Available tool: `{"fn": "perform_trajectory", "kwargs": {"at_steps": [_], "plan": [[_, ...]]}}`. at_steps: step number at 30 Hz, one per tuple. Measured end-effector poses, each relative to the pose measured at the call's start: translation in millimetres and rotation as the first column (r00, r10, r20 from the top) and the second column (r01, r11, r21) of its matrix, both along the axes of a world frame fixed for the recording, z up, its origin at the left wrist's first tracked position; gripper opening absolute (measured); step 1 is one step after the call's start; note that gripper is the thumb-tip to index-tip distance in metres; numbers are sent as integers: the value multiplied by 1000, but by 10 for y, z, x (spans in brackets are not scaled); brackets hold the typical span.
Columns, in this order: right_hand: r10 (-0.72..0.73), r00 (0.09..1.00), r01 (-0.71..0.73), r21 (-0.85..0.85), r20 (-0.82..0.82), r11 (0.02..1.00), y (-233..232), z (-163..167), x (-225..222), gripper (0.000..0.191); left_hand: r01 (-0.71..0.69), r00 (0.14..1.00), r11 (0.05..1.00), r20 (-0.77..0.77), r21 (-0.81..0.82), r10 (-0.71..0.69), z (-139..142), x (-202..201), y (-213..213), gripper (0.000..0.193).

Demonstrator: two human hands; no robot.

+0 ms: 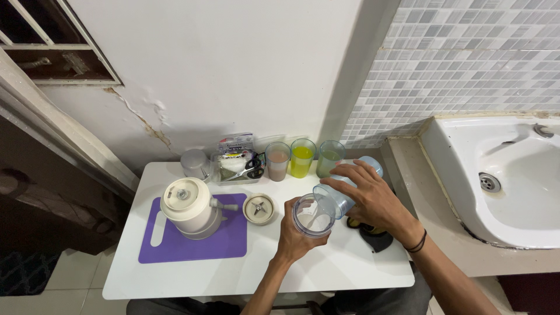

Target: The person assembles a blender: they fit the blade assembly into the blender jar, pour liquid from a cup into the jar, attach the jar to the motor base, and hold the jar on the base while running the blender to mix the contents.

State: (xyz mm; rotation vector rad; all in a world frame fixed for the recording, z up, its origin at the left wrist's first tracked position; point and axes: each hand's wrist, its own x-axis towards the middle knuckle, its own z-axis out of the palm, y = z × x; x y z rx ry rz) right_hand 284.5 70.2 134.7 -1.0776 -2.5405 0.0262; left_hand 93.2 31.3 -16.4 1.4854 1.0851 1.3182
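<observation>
Gripping clear cup (313,216) in left hand (293,233), right hand (373,195) on pale blue jug (350,186)

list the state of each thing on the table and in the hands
left hand: shut on clear cup
clear cup: upright, looks empty
right hand: gripping blue jug
blue jug: tipped toward cup
three glasses: upright, filled
blender base: upright on purple cutting board
blade cap: lying blades up
sink: dry, tap off
</observation>
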Motion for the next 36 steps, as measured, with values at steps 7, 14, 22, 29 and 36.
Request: {"fn": "perform_trajectory", "kwargs": {"at_steps": [7, 14, 22, 29, 36], "plan": [[2, 1000, -2, -10, 31, 1000, -12, -7, -1, 95, -9, 1000, 1000, -9, 0, 9, -6, 11, -10, 98], [-3, 998, 4, -4, 61, 1000, -36, 112, -1, 96, -13, 1000, 1000, -17, 21, 13, 8, 18, -23, 97], [-18, 996, 12, 73, 90, 997, -39, 202, -7, 92, -16, 999, 1000, -27, 7, 17, 48, 1, -19, 98], [23, 992, -41, 145, 128, 989, -48, 132, -22, 88, -20, 1000, 1000, -20, 1, 20, 103, 2, -26, 96], [44, 980, -82, 195, 192, 977, -58, 37, -6, 84, 0, 1000, 1000, -4, -14, 0, 110, 17, -31, 96]]}}
